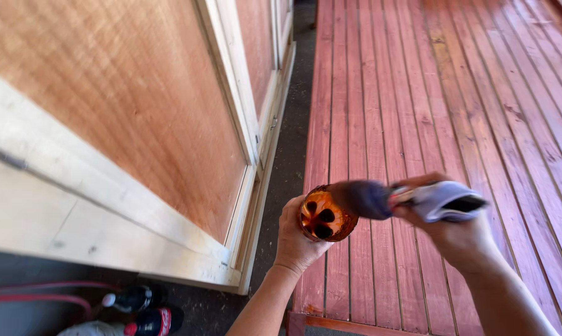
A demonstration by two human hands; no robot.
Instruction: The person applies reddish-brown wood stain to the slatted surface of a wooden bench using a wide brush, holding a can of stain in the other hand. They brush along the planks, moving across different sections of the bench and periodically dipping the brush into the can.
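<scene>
Dark floor [287, 168] carries a framed plywood panel [125, 106], red slatted boards [430, 112] and 2 bottles [141, 311]

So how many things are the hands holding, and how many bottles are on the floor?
Paintbrush in the right hand: 1
Small container of reddish stain in the left hand: 1
Dark bottles lying on the floor: 2
Total: 4

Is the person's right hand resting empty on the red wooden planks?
No, the right hand grips a white-handled paintbrush, its bristles over the small orange-stained container held in the left hand.
</scene>
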